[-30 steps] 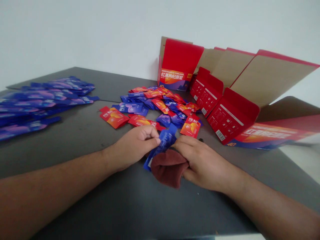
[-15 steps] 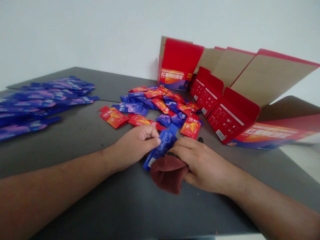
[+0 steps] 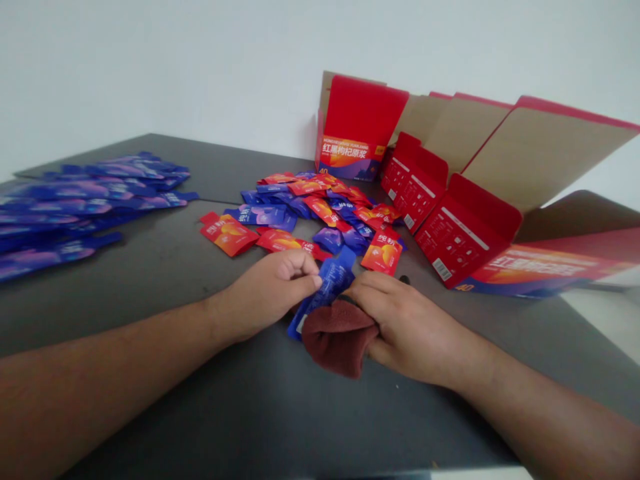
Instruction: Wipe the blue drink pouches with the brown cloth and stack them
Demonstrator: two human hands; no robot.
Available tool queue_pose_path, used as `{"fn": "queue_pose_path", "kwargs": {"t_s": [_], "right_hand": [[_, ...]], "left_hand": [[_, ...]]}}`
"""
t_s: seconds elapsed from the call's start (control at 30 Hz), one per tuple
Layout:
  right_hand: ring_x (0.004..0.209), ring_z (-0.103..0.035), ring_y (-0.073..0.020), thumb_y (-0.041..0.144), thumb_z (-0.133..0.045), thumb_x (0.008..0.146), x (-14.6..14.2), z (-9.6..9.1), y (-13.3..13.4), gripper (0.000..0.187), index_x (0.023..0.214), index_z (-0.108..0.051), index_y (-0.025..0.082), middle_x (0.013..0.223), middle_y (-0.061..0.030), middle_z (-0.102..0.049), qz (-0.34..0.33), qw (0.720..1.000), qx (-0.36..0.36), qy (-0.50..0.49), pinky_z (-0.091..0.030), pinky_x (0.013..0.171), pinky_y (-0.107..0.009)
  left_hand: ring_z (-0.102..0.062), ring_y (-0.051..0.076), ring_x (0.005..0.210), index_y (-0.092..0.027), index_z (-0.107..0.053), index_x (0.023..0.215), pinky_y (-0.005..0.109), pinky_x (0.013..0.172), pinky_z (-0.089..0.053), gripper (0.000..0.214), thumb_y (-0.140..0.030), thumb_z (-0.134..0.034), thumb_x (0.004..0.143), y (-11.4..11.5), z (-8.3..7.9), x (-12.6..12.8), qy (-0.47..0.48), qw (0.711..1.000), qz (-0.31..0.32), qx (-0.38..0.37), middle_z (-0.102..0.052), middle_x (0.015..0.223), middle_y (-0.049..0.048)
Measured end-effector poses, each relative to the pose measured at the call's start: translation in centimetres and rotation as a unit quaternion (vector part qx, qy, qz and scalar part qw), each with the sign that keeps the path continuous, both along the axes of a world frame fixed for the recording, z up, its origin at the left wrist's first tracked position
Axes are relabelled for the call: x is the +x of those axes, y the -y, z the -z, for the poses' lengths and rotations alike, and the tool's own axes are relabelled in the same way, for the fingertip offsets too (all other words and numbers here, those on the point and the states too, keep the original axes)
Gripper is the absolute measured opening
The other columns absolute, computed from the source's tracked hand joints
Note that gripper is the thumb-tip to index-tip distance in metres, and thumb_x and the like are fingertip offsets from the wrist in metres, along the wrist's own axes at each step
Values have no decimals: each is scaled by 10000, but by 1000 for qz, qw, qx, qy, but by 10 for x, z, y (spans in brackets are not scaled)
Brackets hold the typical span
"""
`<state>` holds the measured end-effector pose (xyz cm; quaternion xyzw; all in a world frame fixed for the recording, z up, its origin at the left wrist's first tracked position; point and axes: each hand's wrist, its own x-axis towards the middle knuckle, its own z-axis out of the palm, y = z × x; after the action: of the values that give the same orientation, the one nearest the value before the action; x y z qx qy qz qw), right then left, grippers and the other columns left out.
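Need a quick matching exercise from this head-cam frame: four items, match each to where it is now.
Items:
1. maroon cloth
2. blue sachet
3. overlapping blue sachets
4. red carton

Places:
A. upright at the back, flaps open
B. bunched in the right hand
C. spread at the far left of the table
D. between both hands, at the left hand's fingertips

Pairs: 1-B, 2-D, 3-C, 4-A
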<state>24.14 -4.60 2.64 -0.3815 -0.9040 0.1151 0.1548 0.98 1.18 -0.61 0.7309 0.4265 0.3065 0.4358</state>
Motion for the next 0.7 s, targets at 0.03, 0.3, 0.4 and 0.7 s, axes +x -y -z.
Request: {"fn": "queue_pose_path", "kwargs": {"t_s": [0.03, 0.3, 0.4, 0.7], "right_hand": [[1013, -612, -226, 103, -633, 833, 0, 0, -1, 246, 1052, -586, 206, 1058, -53, -651, 27, 1000, 5, -9, -495, 855, -346], [1034, -618, -236, 115, -634, 851, 0, 0, -2, 216, 1042, -596, 208, 1054, -63, -660, 12, 1000, 0, -8, -500, 866, -357], [1090, -615, -246, 114, -647, 854, 0, -1, 0, 304, 1139, -608, 209, 1131, -72, -675, -12, 1000, -11, 2, -495, 917, -373], [875, -598, -200, 83, -623, 785, 2, 1, -6, 202, 904, -528, 217, 922, -29, -605, 69, 997, 11, -36, -470, 743, -308]], "left_hand": [[-463, 99, 586, -190, -594, 765, 229, 537, -366, 189, -323, -626, 895, 0, 0, 0, 4, 1000, -2, -9, -548, 654, -51], [-486, 112, 609, -189, -590, 763, 239, 567, -381, 200, -333, -624, 898, 2, -1, 0, 4, 1000, 3, -18, -563, 680, -41], [-489, 118, 610, -192, -594, 764, 241, 565, -380, 205, -343, -630, 897, 1, -1, 0, 0, 1000, 3, -5, -564, 683, -38], [-467, 109, 593, -196, -576, 766, 234, 541, -360, 198, -330, -615, 906, 1, 1, 0, 3, 1000, 5, -29, -547, 659, -45]]}}
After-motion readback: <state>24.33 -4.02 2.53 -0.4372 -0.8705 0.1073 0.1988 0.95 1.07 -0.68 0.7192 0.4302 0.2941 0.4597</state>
